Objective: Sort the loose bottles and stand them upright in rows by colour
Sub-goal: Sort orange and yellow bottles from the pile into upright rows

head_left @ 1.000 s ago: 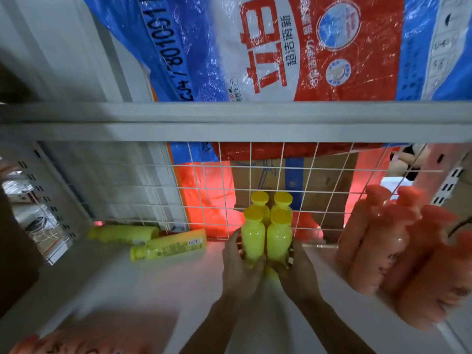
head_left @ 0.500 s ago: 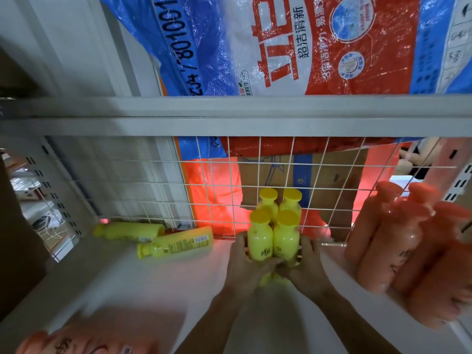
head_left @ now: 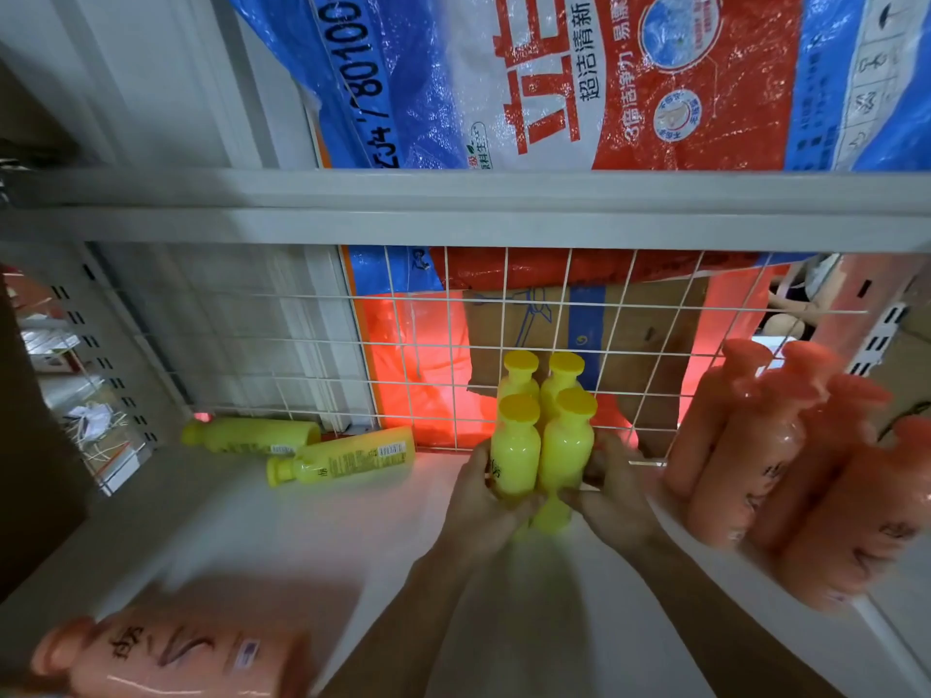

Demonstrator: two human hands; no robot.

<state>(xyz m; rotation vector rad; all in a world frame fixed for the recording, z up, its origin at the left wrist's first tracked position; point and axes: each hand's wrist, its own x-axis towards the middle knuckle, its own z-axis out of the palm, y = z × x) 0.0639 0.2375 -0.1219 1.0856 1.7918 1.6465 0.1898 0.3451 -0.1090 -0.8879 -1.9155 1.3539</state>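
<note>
- Standing upright near the middle of the frame is a block of four yellow bottles, two in front and two behind, set close against the wire grid at the back of the shelf.
- The left hand curls round the base of the front-left bottle, and the right hand curls round the base of the front-right one; both hold these bottles from the outer sides, pressing the pair together.
- A yellow patch shows between the two hands, below the bottles; I cannot tell whether it is another bottle or a reflection on the shelf.
- At the right of the frame a cluster of orange bottles already stands upright in rows, so that colour looks largely sorted.
- Left to do, by my judgement: two loose yellow bottles lie on their sides at centre left, touching each other near the grid, and one orange bottle lies flat at the lower left corner, blurred and close to the camera.
- I would put the task past halfway, with three bottles not yet stood up.
- The surface is a white shelf, smooth and slightly glossy, with perforated metal uprights at its sides.
- Across the upper frame runs a grey shelf edge, and above it lies a large blue, white and red printed sack.
- Behind the grid show a cardboard box and red-orange plastic wrapping.
</note>
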